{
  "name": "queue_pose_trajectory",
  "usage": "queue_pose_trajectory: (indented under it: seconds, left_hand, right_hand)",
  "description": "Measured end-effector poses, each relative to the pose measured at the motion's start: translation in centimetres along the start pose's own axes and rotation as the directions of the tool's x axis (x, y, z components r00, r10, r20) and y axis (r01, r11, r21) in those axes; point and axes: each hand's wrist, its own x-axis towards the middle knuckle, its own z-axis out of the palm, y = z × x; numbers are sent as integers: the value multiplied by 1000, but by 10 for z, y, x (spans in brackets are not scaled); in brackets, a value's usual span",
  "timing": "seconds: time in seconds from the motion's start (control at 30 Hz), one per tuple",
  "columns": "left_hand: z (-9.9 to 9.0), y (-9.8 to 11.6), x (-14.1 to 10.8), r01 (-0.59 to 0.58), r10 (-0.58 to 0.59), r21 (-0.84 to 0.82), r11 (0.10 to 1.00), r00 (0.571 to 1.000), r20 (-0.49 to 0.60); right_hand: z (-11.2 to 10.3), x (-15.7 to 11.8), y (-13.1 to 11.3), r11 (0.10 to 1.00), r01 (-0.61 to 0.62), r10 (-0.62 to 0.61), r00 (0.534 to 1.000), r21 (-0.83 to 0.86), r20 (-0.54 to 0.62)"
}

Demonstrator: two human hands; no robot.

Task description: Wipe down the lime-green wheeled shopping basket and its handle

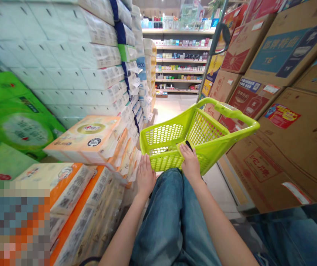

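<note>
A yellow-green shopping basket [164, 162] with a raised handle stands on the floor in front of my knees. My right hand [191, 162] is at its near rim, its fingers closed round a small yellow and black thing [185, 146] that I cannot make out. Beside the basket's near left corner is my left hand [146, 177], empty, its fingers stretched out along the edge of the stacked tissue packs. An orange and white tissue pack [84, 136] lies on top of that stack, left of my left hand.
Tall white tissue stacks [64, 55] and green packs [19, 118] rise on the left. Cardboard boxes [294, 140] are piled on the right, beside a grey pole [209, 59]. Shelves of small goods [180, 57] stand behind the aisle.
</note>
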Motion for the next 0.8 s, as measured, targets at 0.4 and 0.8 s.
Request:
queue_pose_trajectory:
  seconds: [0.4,0.8]
  left_hand:
    - [7,-7,-3,12,-12,6,1000,1000,22]
    - [0,-2,0,-7,7,-24,1000,1000,5]
  right_hand:
    - [64,-2,-109,979,147,-170,972,139,163]
    - [3,-2,-10,1000,4,-4,1000,14,2]
